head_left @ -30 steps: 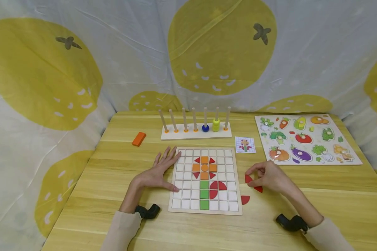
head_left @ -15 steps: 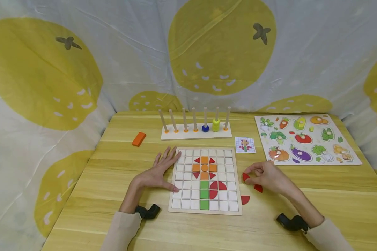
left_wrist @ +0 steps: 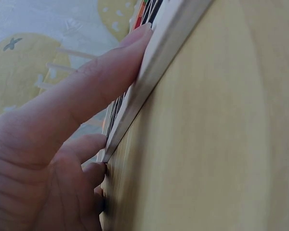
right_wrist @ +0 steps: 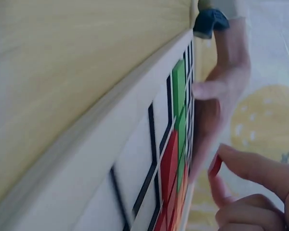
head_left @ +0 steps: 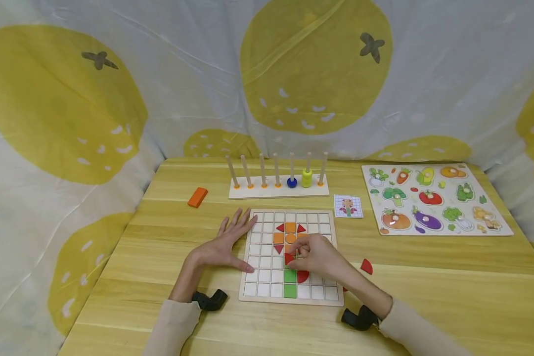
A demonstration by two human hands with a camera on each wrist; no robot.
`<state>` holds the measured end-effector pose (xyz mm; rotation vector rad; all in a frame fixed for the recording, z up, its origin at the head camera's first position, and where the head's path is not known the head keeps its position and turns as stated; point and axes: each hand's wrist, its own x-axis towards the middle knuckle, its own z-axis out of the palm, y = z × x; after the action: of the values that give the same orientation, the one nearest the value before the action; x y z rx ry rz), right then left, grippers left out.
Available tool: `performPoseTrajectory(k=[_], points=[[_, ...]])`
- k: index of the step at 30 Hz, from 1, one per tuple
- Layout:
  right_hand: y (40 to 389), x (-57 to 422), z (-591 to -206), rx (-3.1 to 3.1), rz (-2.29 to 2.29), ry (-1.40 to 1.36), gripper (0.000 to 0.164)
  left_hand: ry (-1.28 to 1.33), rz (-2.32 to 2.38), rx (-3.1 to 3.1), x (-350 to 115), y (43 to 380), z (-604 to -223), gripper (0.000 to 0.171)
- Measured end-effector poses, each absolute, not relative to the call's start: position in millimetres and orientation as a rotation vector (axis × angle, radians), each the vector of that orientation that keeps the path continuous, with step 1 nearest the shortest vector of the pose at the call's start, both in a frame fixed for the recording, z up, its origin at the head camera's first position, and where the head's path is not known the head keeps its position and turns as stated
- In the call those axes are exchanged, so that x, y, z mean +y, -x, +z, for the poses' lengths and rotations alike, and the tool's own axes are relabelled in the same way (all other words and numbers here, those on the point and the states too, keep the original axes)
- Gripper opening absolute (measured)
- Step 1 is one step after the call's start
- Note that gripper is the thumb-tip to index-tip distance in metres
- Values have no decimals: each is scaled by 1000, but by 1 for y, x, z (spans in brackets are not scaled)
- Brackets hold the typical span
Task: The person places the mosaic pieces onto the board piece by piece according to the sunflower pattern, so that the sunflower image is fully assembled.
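My left hand (head_left: 218, 251) lies with spread fingers along the left edge of a wooden grid board (head_left: 267, 299); its thumb (left_wrist: 101, 79) presses the rim in the left wrist view. Thumb and fingertips of my right hand (head_left: 318, 254) pinch a red quarter-circle tile (right_wrist: 215, 165), over the top green tile of the board's middle column. On the board are orange squares (head_left: 278, 238), an orange circle, red triangles (head_left: 278, 249) and green squares (head_left: 290, 290). One red quarter-circle (head_left: 302, 276) shows right of the green column; my right hand hides the tiles above it.
A loose red quarter-circle (head_left: 367, 267) lies right of the board; another peeks from under my right forearm. Behind stand a peg rack (head_left: 278, 192) with blue and yellow beads, a pattern card (head_left: 348, 206) and a vegetable puzzle (head_left: 465, 222). An orange block (head_left: 198, 197) lies at left.
My right hand has picked up a red quarter-circle from the table right of the board and carried it left over the grid. My left hand has stayed in place.
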<state>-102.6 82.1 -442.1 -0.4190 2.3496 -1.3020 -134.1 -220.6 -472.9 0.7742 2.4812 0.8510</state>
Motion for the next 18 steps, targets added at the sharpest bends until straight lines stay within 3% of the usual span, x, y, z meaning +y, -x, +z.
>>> performPoseTrajectory(k=[8,18], points=[[100,50,-445,2463,-1161,418,15,-766,846,2482,-220,134,-472,127],[101,48,-447,2517,-1136,449,17,-771,872,2475,-220,134,-472,127]])
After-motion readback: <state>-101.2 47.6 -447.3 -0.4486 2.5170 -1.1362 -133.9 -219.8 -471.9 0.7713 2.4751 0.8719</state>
